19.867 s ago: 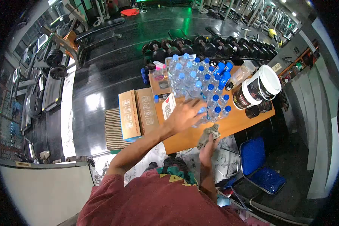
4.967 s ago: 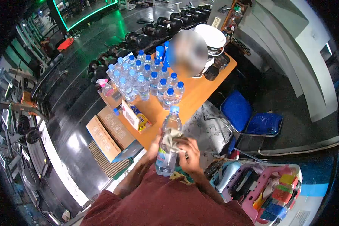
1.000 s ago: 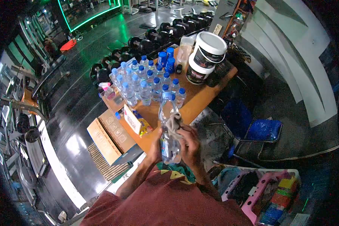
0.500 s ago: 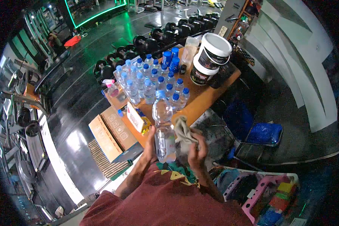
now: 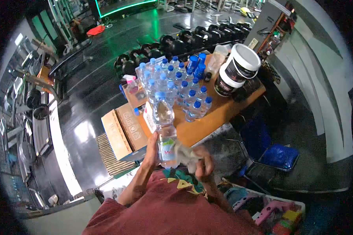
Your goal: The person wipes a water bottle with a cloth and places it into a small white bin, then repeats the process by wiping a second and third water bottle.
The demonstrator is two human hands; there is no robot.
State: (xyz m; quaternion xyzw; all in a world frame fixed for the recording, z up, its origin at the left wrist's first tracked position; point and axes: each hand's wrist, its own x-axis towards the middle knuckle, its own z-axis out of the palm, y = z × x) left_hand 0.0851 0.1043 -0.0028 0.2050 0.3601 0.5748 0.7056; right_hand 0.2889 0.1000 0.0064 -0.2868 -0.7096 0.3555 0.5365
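A large clear plastic bottle (image 5: 163,131) with a light blue cap stands upright in front of my chest. My left hand (image 5: 151,152) grips its lower left side, the thumb showing and the other fingers mostly hidden behind the bottle. In my right hand (image 5: 204,163), slightly blurred, is a crumpled grey-beige cloth (image 5: 187,153). The cloth lies against the lower right side of the bottle, beside its label. Beyond them, many smaller water bottles (image 5: 170,84) with blue caps are grouped on the wooden table (image 5: 200,131).
Two stacked black-and-white tubs (image 5: 239,68) stand at the table's right. A cardboard box (image 5: 123,131) is at the left, a blue chair (image 5: 278,156) at the right. Near my right elbow sits a bin (image 5: 278,213) of colourful items. Dumbbells (image 5: 174,45) line a rack behind.
My right hand has brought the cloth lower, against the bottle's lower side. The bottle has turned so its label shows more. The view has shifted, moving the table contents rightward.
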